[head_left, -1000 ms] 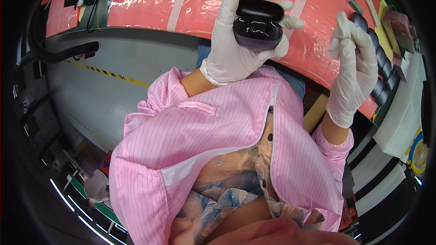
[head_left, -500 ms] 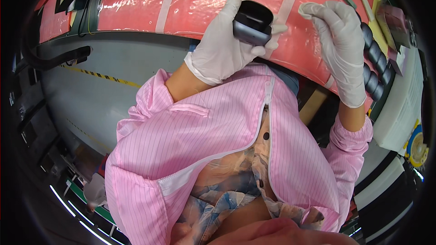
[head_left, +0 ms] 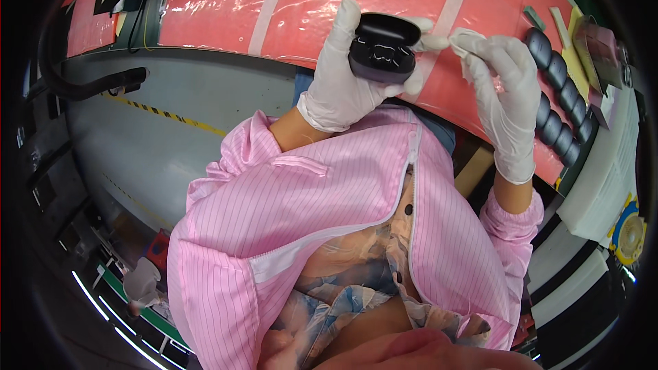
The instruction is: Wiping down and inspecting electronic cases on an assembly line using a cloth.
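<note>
Holding open black case: left hand, fingers curled round it | right hand: fingertips bunched, hold unclear

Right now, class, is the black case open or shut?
Open: the case shows its inside, lid raised, in the left hand.

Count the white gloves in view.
2: one on the left hand, which holds the open case; one on the right hand, just left of the dark cases.

Held case — left of two case rows.
</note>
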The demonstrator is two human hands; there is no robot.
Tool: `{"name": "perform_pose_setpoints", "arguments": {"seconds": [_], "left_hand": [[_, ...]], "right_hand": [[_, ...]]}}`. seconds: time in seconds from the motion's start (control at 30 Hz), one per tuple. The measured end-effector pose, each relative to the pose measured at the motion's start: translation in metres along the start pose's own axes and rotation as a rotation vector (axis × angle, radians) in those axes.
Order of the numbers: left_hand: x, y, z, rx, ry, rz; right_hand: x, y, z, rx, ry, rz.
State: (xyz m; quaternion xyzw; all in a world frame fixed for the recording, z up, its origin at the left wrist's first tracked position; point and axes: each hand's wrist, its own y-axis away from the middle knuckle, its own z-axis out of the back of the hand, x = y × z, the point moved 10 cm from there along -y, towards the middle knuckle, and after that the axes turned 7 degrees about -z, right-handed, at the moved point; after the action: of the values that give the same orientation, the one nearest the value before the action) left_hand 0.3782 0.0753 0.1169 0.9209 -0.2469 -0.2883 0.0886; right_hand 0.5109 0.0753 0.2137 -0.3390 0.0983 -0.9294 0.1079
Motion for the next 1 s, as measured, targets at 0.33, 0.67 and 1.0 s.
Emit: {"name": "perform_pose_setpoints", "arguments": {"seconds": [0.33, 0.67, 1.0], "left_hand": [[-0.019, 0.005, -0.008, -0.012, -0.299, -0.195], [-0.011, 0.004, -0.008, 0.140, -0.117, -0.007], [-0.003, 0.005, -0.009, 0.088, 0.274, 0.171]], "right_hand": [[0.084, 0.017, -0.033, -0.098, 0.118, 0.257], [0.062, 0.012, -0.005, 0.032, 0.078, 0.245], [-0.008, 0.011, -0.017, -0.095, 0.265, -0.092]]}}
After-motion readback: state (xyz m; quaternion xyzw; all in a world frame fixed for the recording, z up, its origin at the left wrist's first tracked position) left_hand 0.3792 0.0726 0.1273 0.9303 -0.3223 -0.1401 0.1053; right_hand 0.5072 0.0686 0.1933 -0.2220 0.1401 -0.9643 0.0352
